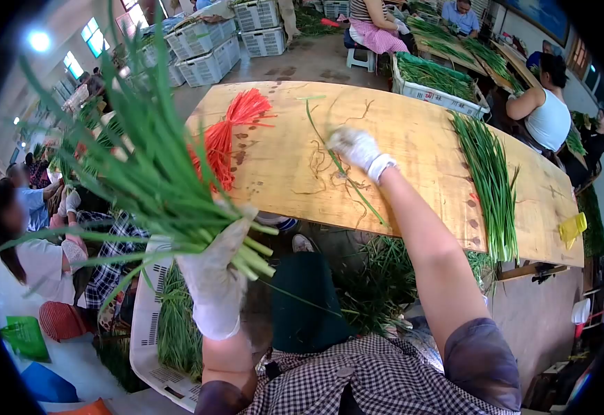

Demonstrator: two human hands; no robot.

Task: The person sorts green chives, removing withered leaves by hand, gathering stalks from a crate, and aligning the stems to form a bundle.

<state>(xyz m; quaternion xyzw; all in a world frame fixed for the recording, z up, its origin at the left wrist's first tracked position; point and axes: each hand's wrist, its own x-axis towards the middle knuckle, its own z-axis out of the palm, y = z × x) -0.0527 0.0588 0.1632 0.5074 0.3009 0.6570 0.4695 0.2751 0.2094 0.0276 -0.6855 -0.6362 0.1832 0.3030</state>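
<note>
My left hand (215, 277), in a white glove, is wrapped round a thick bunch of green stalks (156, 166), their pale cut ends to the right and leaves fanning up and left. Over the wooden table (398, 117) is my gloved right hand (356, 149), blurred, beside a long single green leaf (364, 197); its fingers are smeared. Thin brown withered strands (319, 162) lie near it. Red plastic strips (229, 135) are heaped at the table's left end. A neat row of green stalks (488, 183) lies on the right part of the table.
A yellow object (572, 228) sits at the table's right edge. Below left stands a white crate (146, 311) with greens. Loose greens (378, 277) lie under the table. Stacked crates (201, 52) and a filled crate (440, 79) stand beyond. Other people sit left and at the back right.
</note>
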